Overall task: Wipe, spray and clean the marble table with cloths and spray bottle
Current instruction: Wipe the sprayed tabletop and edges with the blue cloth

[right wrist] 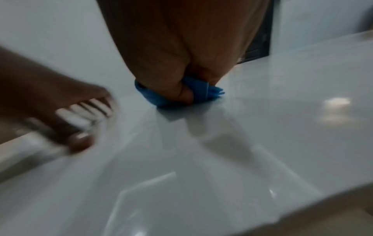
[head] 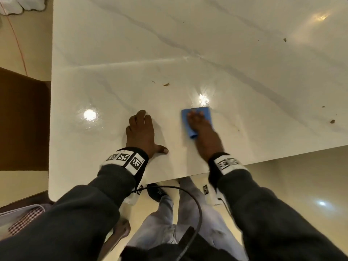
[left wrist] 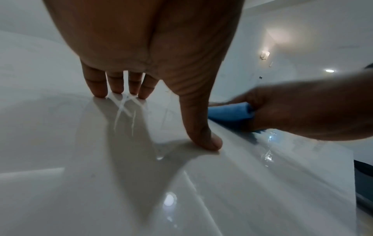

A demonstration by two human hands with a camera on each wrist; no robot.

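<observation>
The white marble table (head: 131, 44) fills the head view. My left hand (head: 143, 129) lies flat on it near the front edge, fingers straight and thumb spread; the left wrist view shows its fingertips (left wrist: 98, 94) touching the wet surface. To its right, my right hand (head: 201, 127) presses a folded blue cloth (head: 185, 117) onto the marble. Its fingers lie over the cloth, and the thumb tucks into the fold (right wrist: 201, 92). From the left wrist view the cloth (left wrist: 228, 111) sits bunched under that hand (left wrist: 302, 108). No spray bottle is in view.
Brown crumbs lie ahead of the hands (head: 166, 84) and at the right (head: 332, 121), (head: 285, 40). Wet sheen glints beside the cloth (head: 203, 99) and at the left (head: 90, 114). The table's near edge (head: 263, 161) runs just behind my wrists. A checked fabric (head: 26, 219) lies low left.
</observation>
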